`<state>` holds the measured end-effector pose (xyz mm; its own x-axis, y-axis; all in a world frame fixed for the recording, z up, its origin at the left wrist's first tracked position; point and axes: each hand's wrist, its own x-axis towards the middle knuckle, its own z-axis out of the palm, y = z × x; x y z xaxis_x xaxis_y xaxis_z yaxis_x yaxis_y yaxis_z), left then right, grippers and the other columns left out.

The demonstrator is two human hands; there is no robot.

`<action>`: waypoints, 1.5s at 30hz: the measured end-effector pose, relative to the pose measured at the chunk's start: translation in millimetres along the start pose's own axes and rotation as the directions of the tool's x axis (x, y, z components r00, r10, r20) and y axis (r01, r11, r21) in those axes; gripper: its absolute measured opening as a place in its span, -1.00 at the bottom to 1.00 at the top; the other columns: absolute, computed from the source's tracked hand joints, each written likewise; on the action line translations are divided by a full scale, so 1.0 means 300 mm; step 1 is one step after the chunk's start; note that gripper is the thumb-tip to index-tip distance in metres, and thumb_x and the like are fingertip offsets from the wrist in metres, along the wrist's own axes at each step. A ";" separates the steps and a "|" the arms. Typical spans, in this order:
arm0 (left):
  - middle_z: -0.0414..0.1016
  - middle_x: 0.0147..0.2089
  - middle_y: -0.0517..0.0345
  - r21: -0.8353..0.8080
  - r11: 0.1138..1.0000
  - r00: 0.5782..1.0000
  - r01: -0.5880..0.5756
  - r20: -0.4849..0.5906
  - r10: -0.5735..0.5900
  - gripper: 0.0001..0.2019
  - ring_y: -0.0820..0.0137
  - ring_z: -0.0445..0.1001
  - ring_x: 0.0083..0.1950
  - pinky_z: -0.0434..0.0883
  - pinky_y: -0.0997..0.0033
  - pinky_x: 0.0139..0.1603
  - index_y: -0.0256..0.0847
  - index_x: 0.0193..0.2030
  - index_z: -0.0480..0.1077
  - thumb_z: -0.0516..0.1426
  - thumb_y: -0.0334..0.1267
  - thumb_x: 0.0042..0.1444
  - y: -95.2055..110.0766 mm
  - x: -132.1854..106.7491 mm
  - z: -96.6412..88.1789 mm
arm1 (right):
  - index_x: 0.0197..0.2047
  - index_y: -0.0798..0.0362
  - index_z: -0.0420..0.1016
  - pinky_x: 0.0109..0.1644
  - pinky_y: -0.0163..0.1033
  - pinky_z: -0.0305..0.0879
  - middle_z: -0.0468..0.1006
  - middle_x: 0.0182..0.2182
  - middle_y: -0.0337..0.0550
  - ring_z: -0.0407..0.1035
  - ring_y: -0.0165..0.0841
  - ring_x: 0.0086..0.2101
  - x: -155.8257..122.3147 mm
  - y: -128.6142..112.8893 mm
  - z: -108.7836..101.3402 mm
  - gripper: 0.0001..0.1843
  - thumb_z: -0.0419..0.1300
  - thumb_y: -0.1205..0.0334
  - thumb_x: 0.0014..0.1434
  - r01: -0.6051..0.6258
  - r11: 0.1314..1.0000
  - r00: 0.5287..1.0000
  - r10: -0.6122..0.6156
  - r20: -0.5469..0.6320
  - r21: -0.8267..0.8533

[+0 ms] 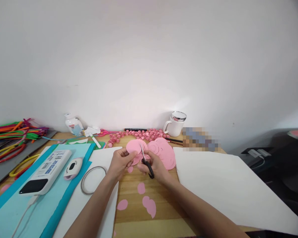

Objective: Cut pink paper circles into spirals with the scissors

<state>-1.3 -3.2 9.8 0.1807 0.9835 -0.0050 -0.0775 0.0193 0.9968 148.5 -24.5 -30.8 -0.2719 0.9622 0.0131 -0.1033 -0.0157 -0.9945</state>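
My left hand (pixel 121 162) pinches a round pink paper disc (pixel 134 146) over the wooden desk. Black-handled scissors (pixel 146 162) are gripped in my right hand (pixel 157 168), with the blades pointing up into the disc's edge. Just right of the scissors lies a stack of pink paper circles (pixel 165 152). Small pink offcuts (pixel 149 203) are scattered on the wood below my hands.
Small pink paper rolls (pixel 141 134) line the back by a white mug (pixel 175 124) and a black pen (pixel 135 129). Blue paper (pixel 12 208) at left carries a power bank (pixel 46 172), a small device (pixel 73 168); a wire ring (pixel 91 178) lies nearby. Pipe cleaners (pixel 12 135), white sheet (pixel 225 188).
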 end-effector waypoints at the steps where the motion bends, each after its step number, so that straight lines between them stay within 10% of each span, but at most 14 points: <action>1: 0.14 -0.80 0.39 -0.001 1.000 1.000 -0.004 0.000 0.004 -0.68 0.65 0.01 -0.75 -0.06 0.56 -0.68 -0.26 -0.62 0.30 0.30 -0.11 -0.18 -0.001 0.001 0.000 | -0.06 0.06 0.23 -0.61 -0.42 0.02 0.34 -0.65 -0.42 0.19 -0.48 -0.64 0.000 0.000 -0.001 -0.38 0.37 0.07 -0.14 0.001 1.000 1.000 -0.001 0.003 -0.008; 45: 0.28 -0.72 0.34 -0.129 0.991 0.999 -0.023 0.024 0.027 -0.75 0.64 0.10 -0.75 0.01 0.62 -0.74 -0.27 -0.52 0.34 0.26 -0.15 -0.07 -0.022 0.013 -0.009 | -0.06 0.09 0.23 -0.65 -0.43 0.01 0.34 -0.70 -0.44 0.18 -0.51 -0.71 -0.008 -0.010 0.016 -0.38 0.35 0.02 -0.12 -0.020 1.000 1.000 0.020 0.022 0.000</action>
<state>-2.8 0.9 3.1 0.2016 0.9792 0.0235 -0.2075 0.0193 0.9780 144.8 -28.1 -27.3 -0.2946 0.9556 -0.0045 -0.0975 -0.0347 -0.9946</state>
